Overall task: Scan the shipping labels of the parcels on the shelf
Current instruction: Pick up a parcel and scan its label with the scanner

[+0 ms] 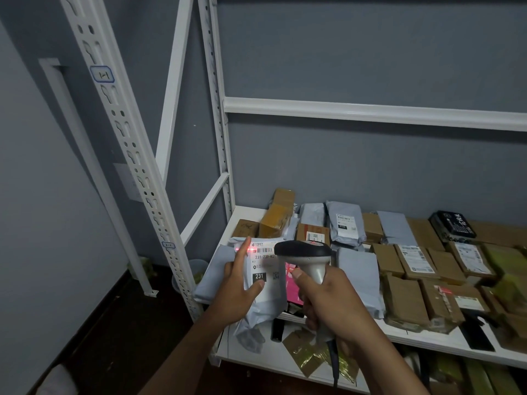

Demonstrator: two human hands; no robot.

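My left hand [239, 283] holds a grey poly-bag parcel [265, 297] tilted up at the front left of the shelf, thumb on its white shipping label [263, 262]. My right hand [328, 297] grips a handheld barcode scanner [306, 253] with a black head and grey handle, pointed at that label. A red scan line glows across the barcode at the label's top and on my left fingertip. The label reads 231-239 and 231. A pink item [293, 286] shows behind the scanner.
The white metal shelf [427, 336] carries several brown cardboard boxes [405, 297] and grey mailer bags [345, 223] to the right and behind. A lower shelf holds more packages. A slotted white upright [137, 155] stands at left, grey wall behind. The scanner cable hangs down below my right hand.
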